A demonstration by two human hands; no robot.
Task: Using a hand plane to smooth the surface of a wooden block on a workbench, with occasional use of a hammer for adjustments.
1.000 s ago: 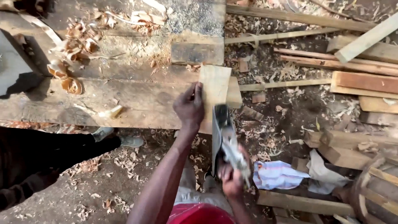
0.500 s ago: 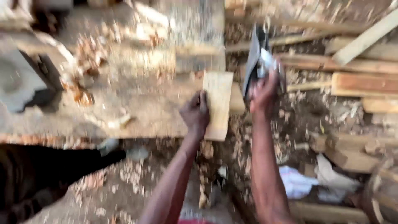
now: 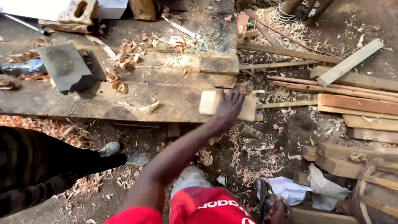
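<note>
Two hands are in view. The left hand (image 3: 227,108) is spread flat, fingers splayed, on a pale rectangular block of wood (image 3: 208,102), which is lying crosswise at the near right edge of a rough, weathered plank workbench (image 3: 124,97); the block is pressed down rather than clasped. The right hand (image 3: 278,210) is seen low at the near edge, closed round a dark metal tool (image 3: 265,198), probably a hand plane, though its form is partly cut off. Curled wood shavings (image 3: 120,86) are scattered over the bench, and a grey stone slab (image 3: 64,66) is resting at the far left. Judging from this, the block would best be kept pinned squarely, with its overhang past the bench edge kept small, so that it cannot pivot when it is worked.
</note>
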